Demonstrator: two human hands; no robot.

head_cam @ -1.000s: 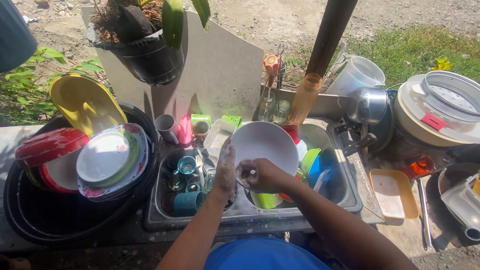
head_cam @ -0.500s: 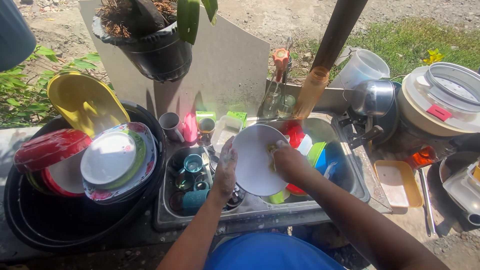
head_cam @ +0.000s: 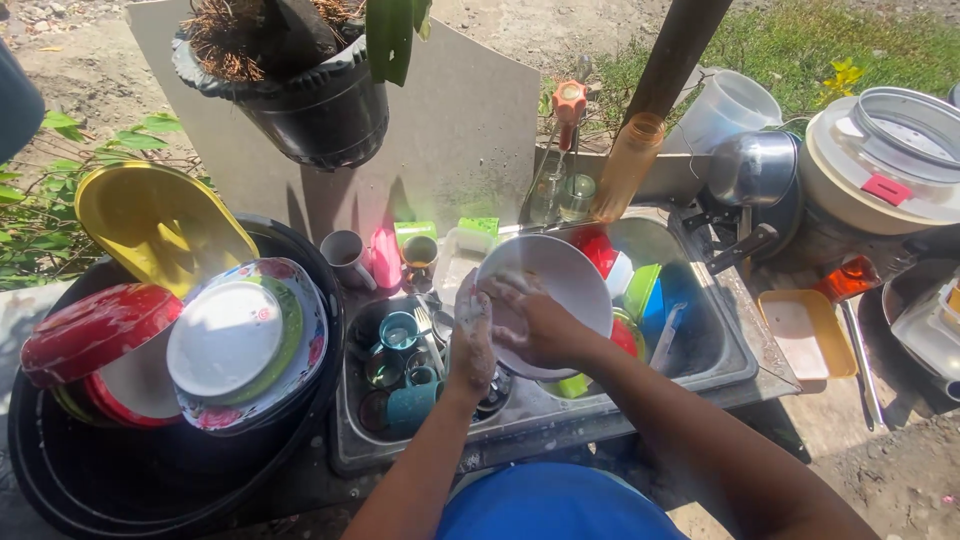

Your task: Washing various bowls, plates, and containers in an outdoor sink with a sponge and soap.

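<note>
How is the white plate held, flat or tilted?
Tilted: the white plate stands on edge over the sink, between the left hand and right hand.

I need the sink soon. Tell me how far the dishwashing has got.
Seemingly done: plates stacked in the black plastic tub, a white plate on top. In hand: the left hand steadies a round white plate over the sink while the right hand scrubs it. Left: teal mugs and coloured plastic dishes in the steel sink.
</note>
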